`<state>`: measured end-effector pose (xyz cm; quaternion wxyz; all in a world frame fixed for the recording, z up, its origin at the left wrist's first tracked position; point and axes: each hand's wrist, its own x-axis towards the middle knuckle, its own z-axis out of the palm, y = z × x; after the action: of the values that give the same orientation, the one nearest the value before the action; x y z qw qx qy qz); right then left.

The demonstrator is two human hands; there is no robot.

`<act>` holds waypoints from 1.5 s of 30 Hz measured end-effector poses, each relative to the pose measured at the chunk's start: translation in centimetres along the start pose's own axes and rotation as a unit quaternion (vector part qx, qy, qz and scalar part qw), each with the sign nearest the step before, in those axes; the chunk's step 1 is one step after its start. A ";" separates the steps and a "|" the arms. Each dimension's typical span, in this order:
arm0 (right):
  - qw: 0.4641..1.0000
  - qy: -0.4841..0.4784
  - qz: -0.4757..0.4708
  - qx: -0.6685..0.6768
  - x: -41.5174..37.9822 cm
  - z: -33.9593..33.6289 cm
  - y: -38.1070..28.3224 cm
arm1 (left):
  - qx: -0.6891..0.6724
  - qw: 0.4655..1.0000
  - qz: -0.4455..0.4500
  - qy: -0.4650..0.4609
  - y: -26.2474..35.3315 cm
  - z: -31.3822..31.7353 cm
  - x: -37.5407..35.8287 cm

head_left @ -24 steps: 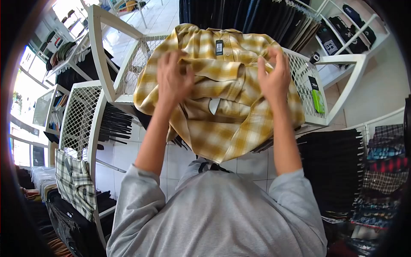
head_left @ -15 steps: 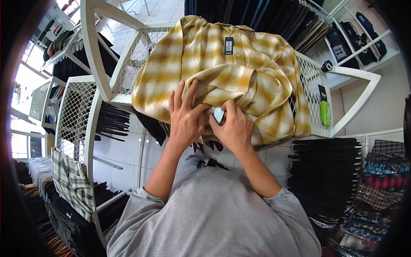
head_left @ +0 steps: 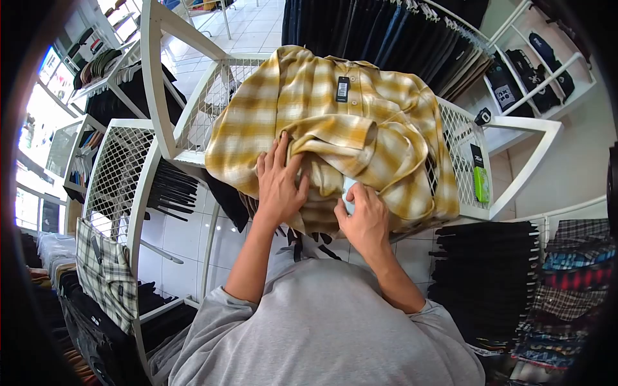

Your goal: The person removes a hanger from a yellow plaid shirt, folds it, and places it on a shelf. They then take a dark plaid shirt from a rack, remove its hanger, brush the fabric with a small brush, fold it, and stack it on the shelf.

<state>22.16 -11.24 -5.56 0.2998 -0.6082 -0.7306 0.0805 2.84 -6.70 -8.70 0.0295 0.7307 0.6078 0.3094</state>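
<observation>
A yellow-and-white plaid shirt [head_left: 248,138] lies spread on a white mesh rack, with its collar at the far side. A dark tag [head_left: 342,89] with a barcode sits on its chest, and one sleeve [head_left: 341,130] is folded across the front. My left hand [head_left: 280,186] rests on the shirt's lower part with its fingers apart. In the closed fingers of my right hand [head_left: 364,219] is a small pale blue flat piece [head_left: 349,193], whose kind I cannot make out. It sits near the shirt's lower edge, partly hidden by the fingers.
White mesh panels [head_left: 117,170] frame the rack. Dark trousers [head_left: 360,29] hang behind it, and a stack of black garments [head_left: 486,276] stands at the right beside folded plaid shirts [head_left: 566,299]. A green packet [head_left: 481,184] hangs on the right mesh.
My right hand has moved away from my left, slightly right and toward me, with the pale blue piece. My left hand stays on the shirt. The view has shifted a little.
</observation>
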 end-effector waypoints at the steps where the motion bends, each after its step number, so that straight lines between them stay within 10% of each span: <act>1: 1.000 -0.005 -0.011 0.003 -0.8 -0.4 0.3 | 0.001 1.000 -0.001 -0.005 0.1 -0.1 0.2; 12: 0.973 -0.202 0.072 0.085 -11.3 -10.6 4.1 | -0.144 0.989 0.022 -0.029 -1.4 -1.3 -1.1; 17: 0.944 -0.209 0.093 0.236 -11.3 -7.6 6.6 | -0.165 0.970 -0.051 0.170 5.3 -1.5 -7.1; 19: 0.934 -0.225 0.112 0.254 -11.2 -6.3 6.6 | -0.287 0.916 -0.229 0.162 6.0 2.0 -10.0; 23: 0.931 -0.264 0.052 0.247 -12.1 -5.6 6.6 | -0.522 0.806 -0.276 -0.030 8.4 4.4 -10.3; 27: 0.910 -0.338 0.056 0.234 -13.3 -4.9 6.4 | -0.499 0.831 -0.239 -0.062 8.8 3.9 -9.0; 41: 0.944 0.047 -0.312 0.092 -5.3 -0.9 -3.5 | -0.450 0.837 -0.311 0.006 -3.5 -15.4 -26.8; 45: 0.840 -0.380 -0.257 0.290 -4.8 3.1 -4.4 | -0.457 0.832 -0.315 -0.004 -6.8 -18.1 -32.9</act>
<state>17.23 -16.10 -7.57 0.1709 -0.2053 -0.8607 0.4334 -14.22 -40.72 -10.68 0.4586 0.4040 0.5944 0.5226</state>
